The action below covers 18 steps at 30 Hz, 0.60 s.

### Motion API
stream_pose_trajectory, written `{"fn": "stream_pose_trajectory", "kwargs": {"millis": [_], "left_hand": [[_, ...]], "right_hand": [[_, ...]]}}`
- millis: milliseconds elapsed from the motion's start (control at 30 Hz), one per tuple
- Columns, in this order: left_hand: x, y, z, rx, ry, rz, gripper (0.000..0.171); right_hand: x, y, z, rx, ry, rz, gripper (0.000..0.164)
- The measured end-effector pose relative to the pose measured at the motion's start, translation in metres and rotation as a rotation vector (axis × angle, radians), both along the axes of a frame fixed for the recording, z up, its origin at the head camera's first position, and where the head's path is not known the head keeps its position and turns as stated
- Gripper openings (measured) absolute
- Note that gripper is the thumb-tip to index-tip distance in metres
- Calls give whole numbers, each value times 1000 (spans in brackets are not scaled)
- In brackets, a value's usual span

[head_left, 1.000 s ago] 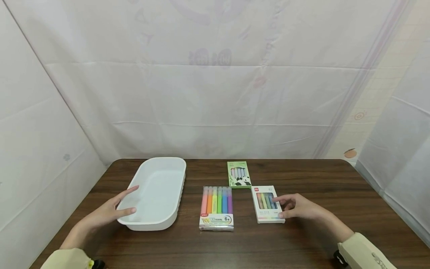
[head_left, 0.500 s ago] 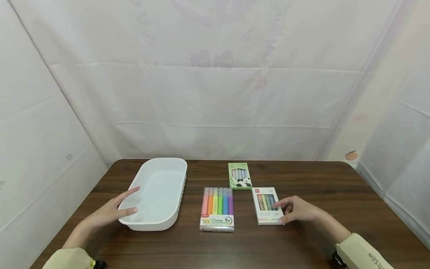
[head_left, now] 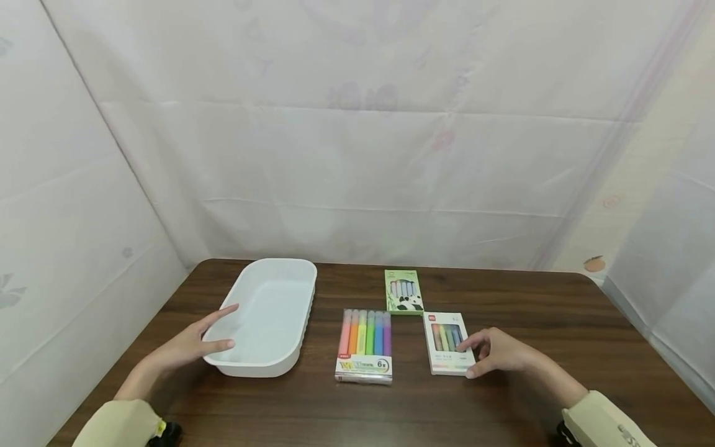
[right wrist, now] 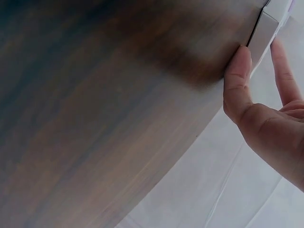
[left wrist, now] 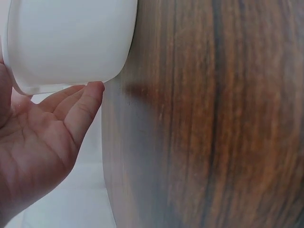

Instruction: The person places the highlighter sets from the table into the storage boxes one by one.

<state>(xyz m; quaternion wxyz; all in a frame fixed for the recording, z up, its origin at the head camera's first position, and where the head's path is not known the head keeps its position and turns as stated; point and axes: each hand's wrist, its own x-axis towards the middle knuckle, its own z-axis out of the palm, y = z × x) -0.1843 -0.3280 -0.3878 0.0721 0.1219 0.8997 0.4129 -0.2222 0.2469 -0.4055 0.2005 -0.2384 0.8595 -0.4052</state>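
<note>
Beside markers (head_left: 363, 341) and green box (head_left: 403, 292), right hand (head_left: 501, 352) pinches white box (head_left: 445, 341), left hand (head_left: 185, 346) grips tray (head_left: 270, 320).

A strip of bare tabletop (head_left: 357, 415) runs for you between the white tray (head_left: 262, 369) and the marker pack (head_left: 364, 345). From that pack to the white box (head_left: 444, 339) the gap is narrower, with the green box (head_left: 404, 293) standing across its far end. Your left hand (head_left: 192, 343) obstructs the tray's left side, your right hand (head_left: 499, 354) the box's right; beyond that, the rear right lies open.
</note>
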Motion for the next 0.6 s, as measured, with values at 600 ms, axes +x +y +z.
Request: {"fn": "stream_pose_trajectory", "kwargs": {"millis": [600], "left_hand": [[-5,1,-2,-34,29,2,70]], "right_hand": [[1,-6,1,6,-13,-72,44]]}}
